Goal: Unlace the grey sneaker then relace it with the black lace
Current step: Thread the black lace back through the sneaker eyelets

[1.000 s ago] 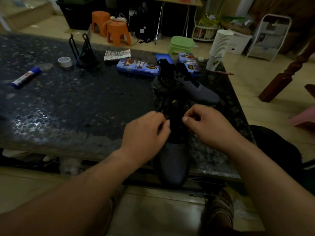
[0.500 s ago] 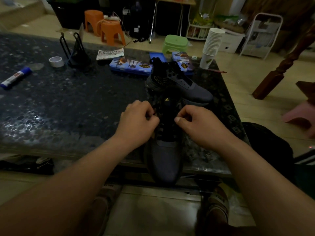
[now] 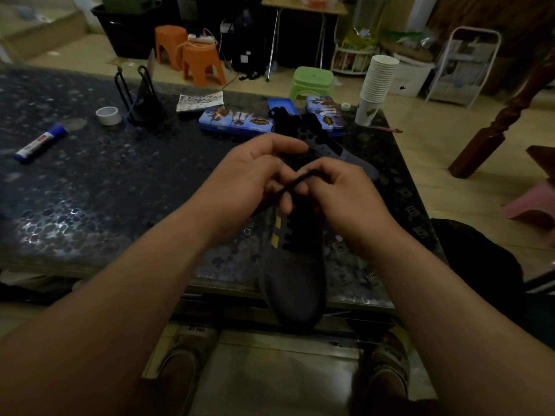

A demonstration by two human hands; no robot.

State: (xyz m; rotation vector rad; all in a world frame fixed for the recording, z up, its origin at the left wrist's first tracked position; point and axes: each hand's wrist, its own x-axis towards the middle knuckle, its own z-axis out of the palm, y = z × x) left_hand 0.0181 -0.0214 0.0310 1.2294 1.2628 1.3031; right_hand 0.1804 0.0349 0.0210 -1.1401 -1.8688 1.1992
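Observation:
A grey sneaker (image 3: 295, 283) lies on the dark table with its toe hanging over the near edge and black lacing along its top. My left hand (image 3: 249, 181) and my right hand (image 3: 339, 190) are raised together above its tongue. A black lace (image 3: 289, 187) runs taut between them; my right hand pinches its upper end and my left fingers curl round the lower part. A second grey sneaker (image 3: 339, 148) lies just behind the hands, mostly hidden by them.
The dark speckled table (image 3: 105, 190) carries a glue stick (image 3: 40, 144), a tape roll (image 3: 108, 115), a black wire stand (image 3: 141, 97), blue tins (image 3: 237, 123) and a stack of paper cups (image 3: 377, 85). Stools stand on the floor beyond; my feet are below the table edge.
Both hands have lifted off the sneaker's eyelets and come together, drawing a length of black lace up between them. The camera view has also shifted slightly.

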